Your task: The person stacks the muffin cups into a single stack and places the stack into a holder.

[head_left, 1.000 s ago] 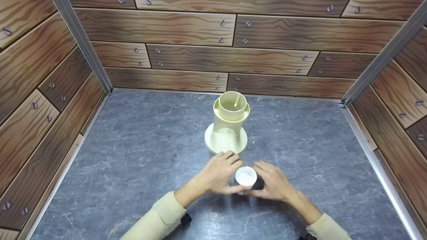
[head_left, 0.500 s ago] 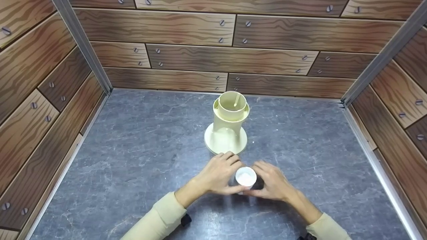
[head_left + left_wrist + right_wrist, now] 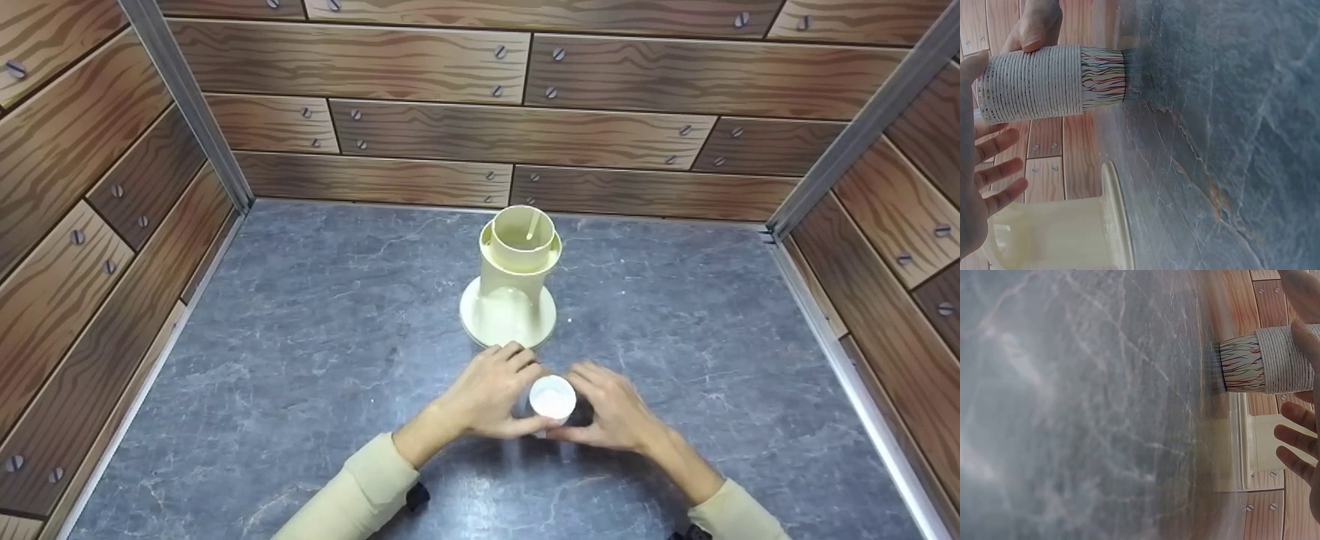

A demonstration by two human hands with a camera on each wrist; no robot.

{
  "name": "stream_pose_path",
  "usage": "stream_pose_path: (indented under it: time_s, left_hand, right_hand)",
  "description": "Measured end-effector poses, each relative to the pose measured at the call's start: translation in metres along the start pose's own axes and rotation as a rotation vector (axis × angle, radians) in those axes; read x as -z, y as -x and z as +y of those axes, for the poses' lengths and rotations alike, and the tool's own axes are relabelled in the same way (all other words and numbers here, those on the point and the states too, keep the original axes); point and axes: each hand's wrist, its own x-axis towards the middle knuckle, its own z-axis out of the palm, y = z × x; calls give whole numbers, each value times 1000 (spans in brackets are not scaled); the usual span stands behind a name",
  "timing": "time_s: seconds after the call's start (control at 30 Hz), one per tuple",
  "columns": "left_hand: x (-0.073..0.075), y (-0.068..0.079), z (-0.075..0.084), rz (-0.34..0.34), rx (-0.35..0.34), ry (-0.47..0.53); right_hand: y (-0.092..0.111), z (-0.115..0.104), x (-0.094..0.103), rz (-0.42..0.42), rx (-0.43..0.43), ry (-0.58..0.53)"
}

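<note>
A tall stack of nested paper cups (image 3: 553,398) stands upright in front of me; from the head view I look into the white top cup. Coloured wavy lines mark the lowest paper cup (image 3: 1103,77), whose base meets the tabletop. My left hand (image 3: 495,394) holds the upper stack from the left between thumb and forefinger, its other fingers stretched out. From the other side my right hand (image 3: 611,409) grips it likewise, the two thumbs meeting at the near side. Just beyond the hands is a cream plastic holder (image 3: 510,289), an open double tube on a round base.
The dark blue marbled tabletop (image 3: 337,300) runs back to walls printed with wood planks (image 3: 420,131). Metal rails (image 3: 855,367) line the sides. Some tiny white specks lie to the right of the holder.
</note>
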Motion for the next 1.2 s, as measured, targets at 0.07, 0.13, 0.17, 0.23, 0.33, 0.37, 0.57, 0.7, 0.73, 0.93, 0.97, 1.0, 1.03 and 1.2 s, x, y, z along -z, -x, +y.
stream_pose_path:
  time_s: [0.07,0.13,0.17,0.23,0.33,0.37,0.57,0.7,0.73,0.93,0.97,1.0,1.03,1.2]
  left_hand:
    - [0,1,0,2,-1,3]
    - [-1,1,1,7,-3,2]
    - [-1,1,1,7,-3,2]
    - [-1,1,1,5,-3,-3]
    - [-2,1,1,-3,1,-6]
    - [-2,1,1,-7,3,-6]
    - [-3,1,1,-16,10,2]
    - [-5,2,1,-14,9,11]
    - [-5,2,1,-15,9,16]
    - [-8,5,0,-37,20,29]
    - [-8,6,0,-40,23,24]
    - [-8,6,0,-42,24,20]
    - [-8,7,0,-45,25,16]
    - [-8,8,0,-48,33,-1]
  right_hand:
    - [0,0,0,1,0,-9]
    - [0,0,0,6,2,-16]
    - [0,0,0,9,3,-17]
    - [1,0,-1,13,6,-12]
    - [1,0,-1,13,6,-7]
    - [1,0,-2,13,5,-5]
    - [2,1,-5,10,10,17]
    - [3,2,-7,11,9,21]
    - [3,2,-7,7,5,20]
    - [4,3,-8,-20,-5,20]
    - [4,3,-8,-24,-6,17]
    - [5,3,-9,-27,-7,15]
    - [5,4,-9,-27,-6,15]
    - [8,6,-13,-26,-2,20]
